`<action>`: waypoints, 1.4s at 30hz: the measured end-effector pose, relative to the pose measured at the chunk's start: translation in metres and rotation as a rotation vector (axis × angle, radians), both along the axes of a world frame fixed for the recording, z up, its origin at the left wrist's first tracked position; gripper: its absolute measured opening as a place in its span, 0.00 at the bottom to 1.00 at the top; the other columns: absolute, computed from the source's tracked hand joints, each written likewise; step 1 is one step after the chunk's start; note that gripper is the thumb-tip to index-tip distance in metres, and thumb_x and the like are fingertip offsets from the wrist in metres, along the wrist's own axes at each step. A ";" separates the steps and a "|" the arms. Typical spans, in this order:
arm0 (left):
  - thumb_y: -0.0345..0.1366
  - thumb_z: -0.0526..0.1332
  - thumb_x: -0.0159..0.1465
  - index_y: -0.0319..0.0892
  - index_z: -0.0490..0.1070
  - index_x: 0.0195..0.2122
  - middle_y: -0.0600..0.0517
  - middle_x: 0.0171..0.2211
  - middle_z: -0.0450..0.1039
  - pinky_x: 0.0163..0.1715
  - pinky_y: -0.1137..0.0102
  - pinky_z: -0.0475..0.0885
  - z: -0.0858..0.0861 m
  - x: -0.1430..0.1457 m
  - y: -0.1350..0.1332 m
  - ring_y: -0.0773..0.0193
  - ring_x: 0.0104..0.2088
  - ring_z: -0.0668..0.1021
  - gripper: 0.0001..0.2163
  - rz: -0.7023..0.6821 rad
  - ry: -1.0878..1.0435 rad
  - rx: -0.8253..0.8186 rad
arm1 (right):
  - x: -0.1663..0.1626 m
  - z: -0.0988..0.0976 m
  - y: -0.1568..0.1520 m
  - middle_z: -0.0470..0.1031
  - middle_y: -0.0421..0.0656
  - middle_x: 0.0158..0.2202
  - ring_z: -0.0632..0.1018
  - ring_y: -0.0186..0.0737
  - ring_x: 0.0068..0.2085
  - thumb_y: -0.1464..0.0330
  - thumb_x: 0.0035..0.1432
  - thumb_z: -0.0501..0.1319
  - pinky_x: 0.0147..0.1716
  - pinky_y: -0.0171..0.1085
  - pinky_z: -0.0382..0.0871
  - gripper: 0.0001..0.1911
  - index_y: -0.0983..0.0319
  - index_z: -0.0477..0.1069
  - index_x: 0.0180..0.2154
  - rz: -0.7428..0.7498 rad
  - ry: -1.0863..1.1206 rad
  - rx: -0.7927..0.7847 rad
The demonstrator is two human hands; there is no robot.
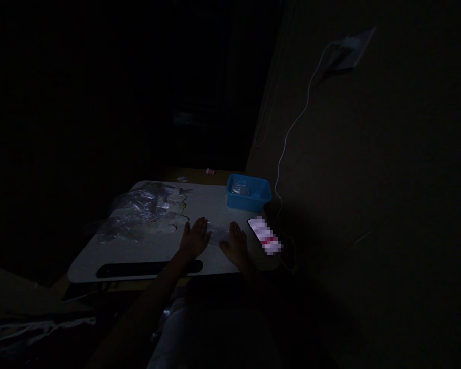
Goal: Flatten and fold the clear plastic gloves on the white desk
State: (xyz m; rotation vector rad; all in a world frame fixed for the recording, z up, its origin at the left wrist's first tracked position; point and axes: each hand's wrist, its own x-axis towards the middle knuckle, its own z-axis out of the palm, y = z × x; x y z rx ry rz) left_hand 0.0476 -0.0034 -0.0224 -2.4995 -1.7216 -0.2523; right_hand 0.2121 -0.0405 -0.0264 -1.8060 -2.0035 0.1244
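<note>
A clear plastic bag (217, 233) lies flat on the small white table (211, 200), between my two hands. My left hand (195, 239) rests at the bag's left side, fingers stretched out and pointing away from me. On the bag's right side lies my right hand (236, 245), fingers extended with the thumb turned inward. Both hands seem to press on the bag's edges, though the dim light hides the exact contact. Crumpled clear plastic bags (148, 202) spread over the table's left half, beside several pale, flat pieces whose kind I cannot make out.
A blue plastic basket (249, 205) holding a clear packet (240, 188) stands at the back right. Near my right hand lies a lit phone (265, 236). A white cable (307, 100) runs down the wall from a socket (349, 51). A black slot (134, 268) marks the table's front.
</note>
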 end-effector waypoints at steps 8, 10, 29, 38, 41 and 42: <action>0.39 0.39 0.64 0.36 0.50 0.59 0.43 0.60 0.49 0.55 0.49 0.47 0.005 0.002 -0.003 0.57 0.60 0.54 0.24 0.028 -0.015 -0.020 | -0.017 0.007 -0.002 0.49 0.53 0.61 0.47 0.45 0.62 0.65 0.58 0.46 0.58 0.47 0.39 0.30 0.73 0.48 0.59 0.101 -0.080 0.118; 0.39 0.39 0.64 0.36 0.50 0.59 0.43 0.61 0.48 0.54 0.49 0.48 0.007 0.002 -0.004 0.56 0.60 0.54 0.24 0.030 -0.007 -0.037 | -0.028 0.010 -0.003 0.49 0.52 0.61 0.46 0.44 0.62 0.62 0.61 0.43 0.58 0.48 0.35 0.29 0.72 0.49 0.59 0.134 -0.129 0.121; 0.39 0.39 0.64 0.36 0.51 0.59 0.43 0.60 0.50 0.55 0.49 0.48 0.002 0.000 -0.004 0.55 0.60 0.55 0.24 0.010 -0.024 0.002 | -0.022 0.010 -0.010 0.46 0.55 0.61 0.46 0.47 0.62 0.55 0.59 0.41 0.57 0.51 0.32 0.35 0.74 0.48 0.59 -0.008 -0.175 -0.077; 0.41 0.38 0.64 0.33 0.53 0.58 0.39 0.59 0.52 0.53 0.50 0.51 0.004 -0.004 -0.005 0.52 0.60 0.55 0.25 0.115 -0.158 0.128 | -0.021 0.012 -0.011 0.44 0.58 0.61 0.46 0.50 0.62 0.45 0.54 0.42 0.57 0.52 0.33 0.45 0.76 0.46 0.59 0.009 -0.168 -0.097; 0.40 0.38 0.65 0.40 0.49 0.60 0.45 0.60 0.50 0.57 0.54 0.46 0.007 -0.004 -0.007 0.58 0.60 0.53 0.23 -0.156 -0.148 0.131 | -0.020 0.011 -0.011 0.44 0.58 0.61 0.46 0.51 0.62 0.46 0.54 0.43 0.57 0.53 0.34 0.45 0.76 0.46 0.59 0.017 -0.165 -0.097; 0.39 0.38 0.65 0.41 0.48 0.60 0.47 0.61 0.50 0.58 0.56 0.45 0.008 -0.002 -0.008 0.60 0.60 0.53 0.23 -0.250 -0.134 0.097 | -0.020 0.011 -0.011 0.44 0.58 0.61 0.46 0.51 0.62 0.47 0.54 0.44 0.57 0.53 0.34 0.44 0.75 0.46 0.59 0.016 -0.165 -0.091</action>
